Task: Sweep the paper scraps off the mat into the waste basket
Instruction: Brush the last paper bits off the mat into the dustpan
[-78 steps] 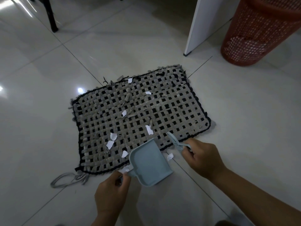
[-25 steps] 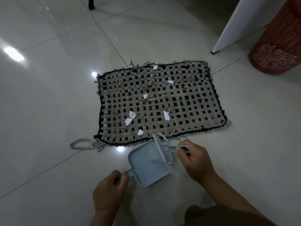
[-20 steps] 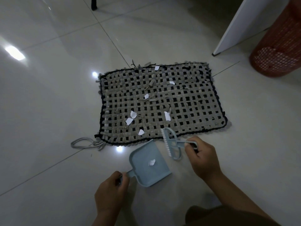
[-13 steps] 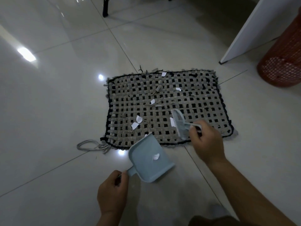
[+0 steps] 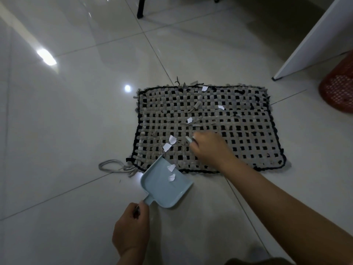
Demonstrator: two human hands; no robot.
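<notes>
A grey and black woven mat [image 5: 238,131] lies on the tiled floor with several white paper scraps [image 5: 172,139] on it. My left hand [image 5: 131,232] grips the handle of a light blue dustpan [image 5: 164,186], whose mouth touches the mat's near left edge. Two scraps [image 5: 171,173] lie in the pan. My right hand [image 5: 208,148] is over the mat's middle, gripping a small brush [image 5: 189,139] of which only the tip shows. The red mesh waste basket [image 5: 338,87] stands at the far right, partly cut off.
A white panel [image 5: 313,39] stands on the floor beside the basket. A dark furniture leg [image 5: 141,7] is at the top. A loose grey cord loop [image 5: 114,166] trails from the mat's near left corner.
My right hand moved the brush from the dustpan's mouth forward and left onto the mat's middle. A second scrap now lies in the pan. The dustpan stays at the mat's edge.
</notes>
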